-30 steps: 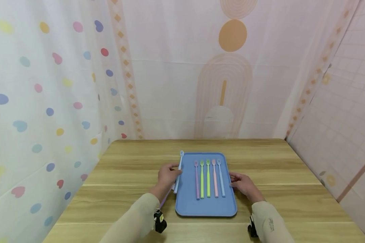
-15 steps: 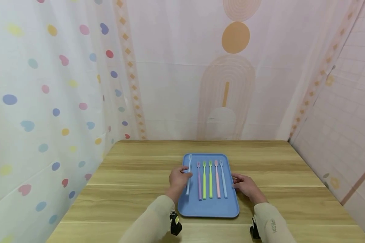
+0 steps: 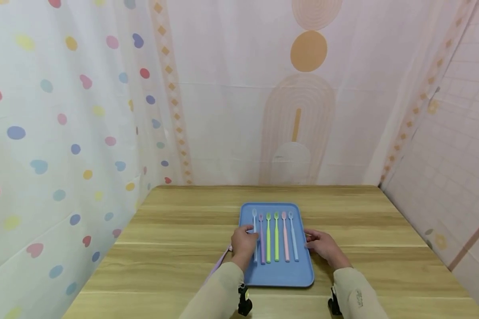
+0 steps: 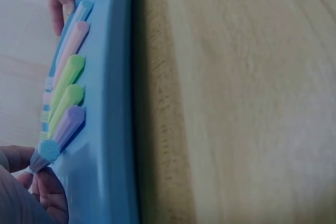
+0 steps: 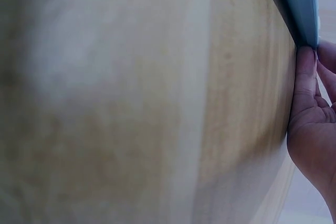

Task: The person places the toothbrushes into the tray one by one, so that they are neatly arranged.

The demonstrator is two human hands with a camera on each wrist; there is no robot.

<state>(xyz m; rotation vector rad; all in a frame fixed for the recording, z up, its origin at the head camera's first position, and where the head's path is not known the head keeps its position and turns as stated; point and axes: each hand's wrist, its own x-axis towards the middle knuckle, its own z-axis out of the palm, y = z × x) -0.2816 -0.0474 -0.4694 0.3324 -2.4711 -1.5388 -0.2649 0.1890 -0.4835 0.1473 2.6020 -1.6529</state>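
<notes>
My left hand [image 3: 244,244] pinches a light blue toothbrush [image 3: 254,218] near the left side of the blue tray [image 3: 277,280]. In the left wrist view, thumb and fingers close around the handle of that toothbrush [image 4: 48,150], low over the tray. Right beside it lies a purple toothbrush [image 3: 262,243], then two green ones, a pink toothbrush [image 3: 285,241] and another light blue toothbrush [image 3: 294,243], all in a row with heads away from me. My right hand [image 3: 323,247] holds the tray's right rim between thumb and fingers, as the right wrist view also shows.
A second purple toothbrush [image 3: 219,264] lies on the wooden table [image 3: 163,248] left of the tray, partly hidden by the left sleeve. Patterned curtains [image 3: 223,110] hang behind the table and along both sides.
The left hand has carried the light blue toothbrush rightward from the tray's left edge to beside the purple one in the row. The right hand stays at the tray's right rim.
</notes>
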